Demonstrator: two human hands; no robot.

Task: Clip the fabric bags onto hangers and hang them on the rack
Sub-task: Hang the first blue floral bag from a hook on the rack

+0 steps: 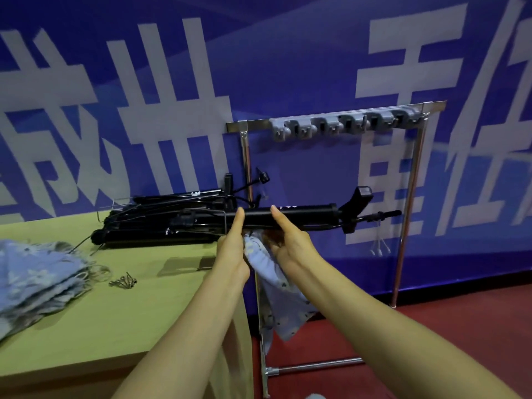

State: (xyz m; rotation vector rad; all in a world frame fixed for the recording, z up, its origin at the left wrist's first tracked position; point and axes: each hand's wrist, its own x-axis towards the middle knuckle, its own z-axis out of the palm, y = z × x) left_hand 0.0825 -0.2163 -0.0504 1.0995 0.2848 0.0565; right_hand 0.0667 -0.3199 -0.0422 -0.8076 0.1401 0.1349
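Observation:
I hold a black clip hanger [305, 216] level in front of me, its bar running left to right with a raised clip at its right end. My left hand [231, 249] grips the bar's left part, thumb on the bar. My right hand [288, 240] grips just to the right, thumb also on the bar. A light blue patterned fabric bag [276, 286] hangs down between my two hands, pinched under the bar. The metal rack [408, 197] stands behind, its top rail carrying a grey hook strip [345, 123].
More black hangers [161, 217] lie piled at the far side of the green table [115, 312]. A stack of blue fabric bags [37, 277] sits at the table's left. Small metal screws [123, 281] lie beside it. A blue banner wall is behind; red floor is at right.

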